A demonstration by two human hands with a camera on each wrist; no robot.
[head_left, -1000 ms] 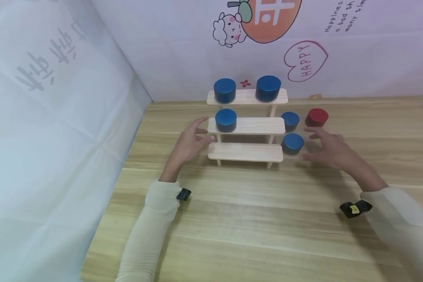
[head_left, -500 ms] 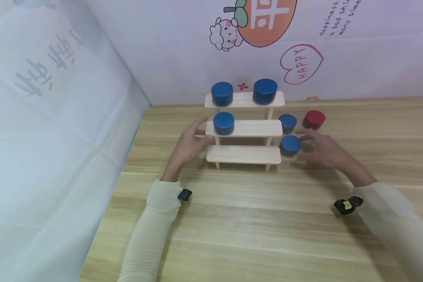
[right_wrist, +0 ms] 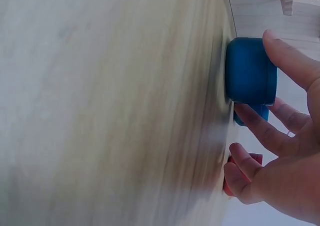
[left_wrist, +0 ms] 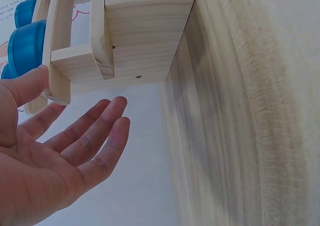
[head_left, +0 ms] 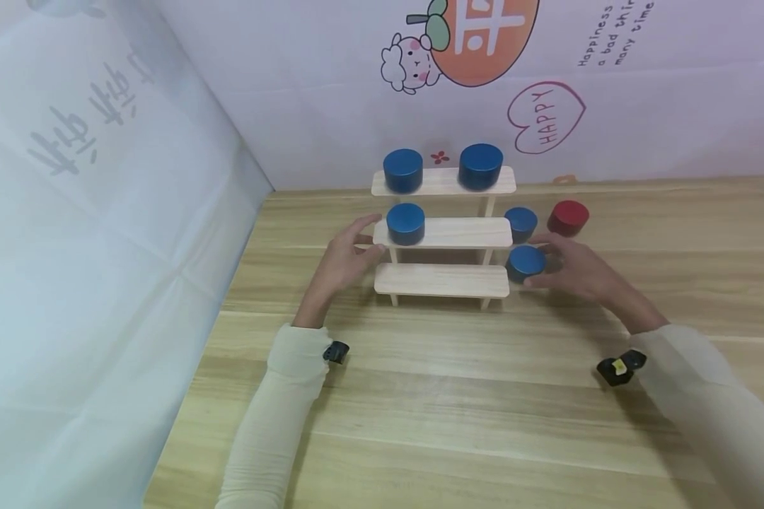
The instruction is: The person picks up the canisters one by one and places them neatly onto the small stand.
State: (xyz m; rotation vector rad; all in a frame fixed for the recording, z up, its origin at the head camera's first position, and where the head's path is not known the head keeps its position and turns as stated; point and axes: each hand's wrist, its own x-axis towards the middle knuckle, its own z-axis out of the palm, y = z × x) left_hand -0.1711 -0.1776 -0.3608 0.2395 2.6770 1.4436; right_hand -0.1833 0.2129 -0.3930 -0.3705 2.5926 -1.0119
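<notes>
A three-tier wooden display shelf (head_left: 442, 281) stands near the back wall. My left hand (head_left: 344, 261) holds the left end of its middle tier between thumb and index finger; the other fingers are spread in the left wrist view. To the right of the bottom tier, a round blue tin (head_left: 526, 262) with a lid sits on the table. Around it is my right hand (head_left: 573, 268), thumb on its near side and fingers on its far side. In the right wrist view, the thumb lies at the lid edge of this blue tin (right_wrist: 250, 70).
Two blue tins (head_left: 403, 171) stand on the top tier, and another blue tin (head_left: 406, 224) on the middle tier's left. Behind the held tin are one more blue tin (head_left: 520, 223) and a red tin (head_left: 568, 218). A printed cloth (head_left: 331, 92) hangs behind.
My right hand has moved left to the front blue tin, and its thumb and fingers have closed around it. The left hand stays at the middle tier. The head view has shifted slightly.
</notes>
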